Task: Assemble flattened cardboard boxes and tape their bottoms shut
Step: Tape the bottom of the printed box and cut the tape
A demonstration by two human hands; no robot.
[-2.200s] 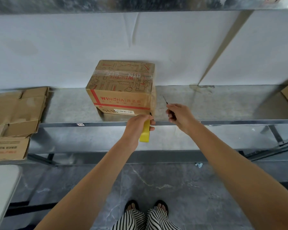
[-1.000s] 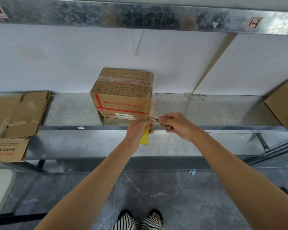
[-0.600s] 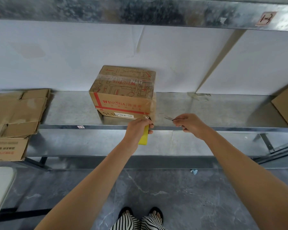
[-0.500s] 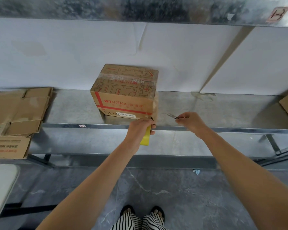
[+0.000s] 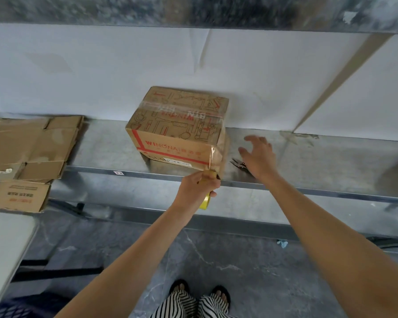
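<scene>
An assembled cardboard box (image 5: 177, 127) with red print stands on the metal shelf (image 5: 319, 161), clear tape running over its top and down its front right corner. My left hand (image 5: 199, 185) grips a yellow tape roll (image 5: 204, 201) just below that corner, at the shelf's front edge. My right hand (image 5: 259, 157) hovers open, fingers spread, to the right of the box. Small scissors (image 5: 238, 164) lie on the shelf under it.
A stack of flattened cardboard boxes (image 5: 30, 143) lies on the shelf at left, with another box (image 5: 19, 196) below it. An upper shelf edge (image 5: 193, 12) runs overhead. A white surface (image 5: 7, 244) sits lower left. My feet (image 5: 200, 294) stand on the grey floor.
My right hand has put the scissors down on the shelf and opened, moving up and right. My left hand still holds the tape roll at the box's corner.
</scene>
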